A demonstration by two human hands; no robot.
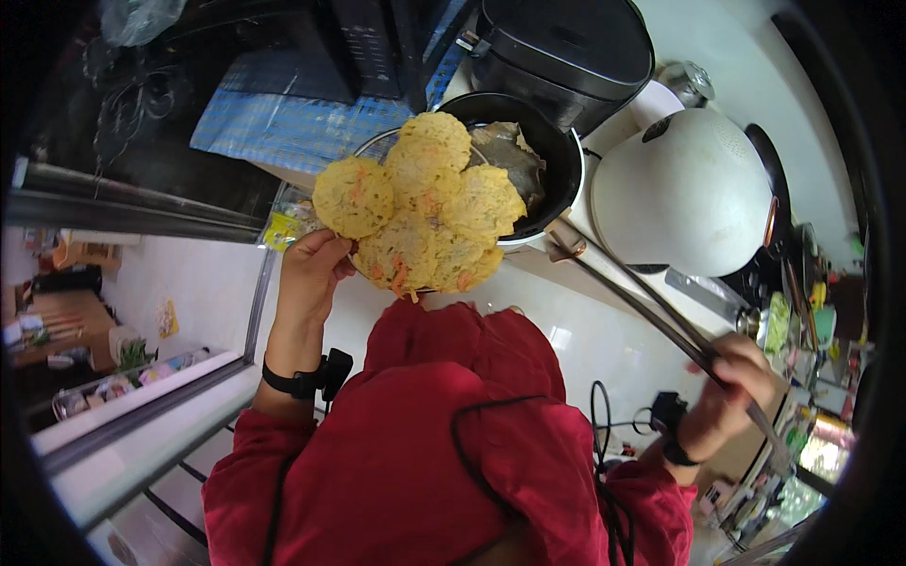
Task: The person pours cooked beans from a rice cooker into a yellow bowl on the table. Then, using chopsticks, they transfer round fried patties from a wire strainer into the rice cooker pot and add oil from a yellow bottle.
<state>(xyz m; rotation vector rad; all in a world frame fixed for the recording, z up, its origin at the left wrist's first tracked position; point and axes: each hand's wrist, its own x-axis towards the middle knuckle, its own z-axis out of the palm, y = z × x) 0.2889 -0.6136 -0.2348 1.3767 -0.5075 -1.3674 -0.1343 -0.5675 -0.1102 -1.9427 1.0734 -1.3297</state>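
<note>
My left hand (318,269) grips the near left edge of a round, thin-rimmed dish (373,139), mostly hidden under several flat yellow fritters (425,205) flecked with green and orange. The dish overlaps the left side of a round black basket (566,180) with a pale rim. Inside the basket lies a brownish, ragged-edged liner sheet (513,159). My right hand (729,396), slightly blurred, is closed around two long dark sticks (637,305), either tongs or chopsticks. Their far ends reach the basket's near right side, by a pale handle with a copper-coloured trim (566,244).
Right of the basket stands a rounded white appliance (679,191), like an air fryer. Behind it is a black rice cooker (566,42). A blue checked cloth (262,131) lies under a black appliance (361,56). Black cables (601,424) hang near my right arm.
</note>
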